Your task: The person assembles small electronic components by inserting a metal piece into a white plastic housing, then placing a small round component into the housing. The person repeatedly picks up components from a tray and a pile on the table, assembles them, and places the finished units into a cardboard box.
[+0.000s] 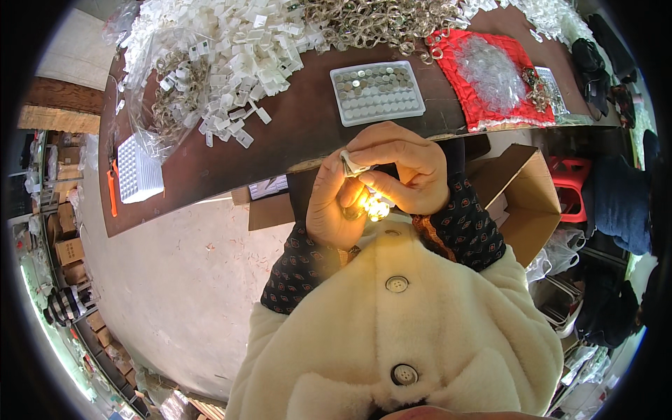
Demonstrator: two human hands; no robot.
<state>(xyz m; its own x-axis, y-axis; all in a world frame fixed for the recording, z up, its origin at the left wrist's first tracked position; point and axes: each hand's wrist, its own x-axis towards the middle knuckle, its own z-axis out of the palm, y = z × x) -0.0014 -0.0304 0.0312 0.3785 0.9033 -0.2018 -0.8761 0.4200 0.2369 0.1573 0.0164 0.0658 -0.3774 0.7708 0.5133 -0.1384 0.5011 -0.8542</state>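
Note:
Both my hands meet in front of my chest, just off the table's near edge. A small white plastic battery case (353,167) is pinched between the fingertips of my left hand (329,203) and my right hand (413,168). Below it a bundle of string lights (376,208) glows warm yellow, partly hidden by my left fingers. Beyond my hands, a white tray (379,119) on the table carries rows of silvery coin cells; its nearer rows look to be without cells.
On the brown table (294,126) lie a heap of white plastic cases (245,49), coiled light strings (378,21) and a red bag (455,77) with clear plastic pieces. Stacked white trays (139,171) and an orange-handled tool (112,187) are at left. A cardboard box (528,203) stands right.

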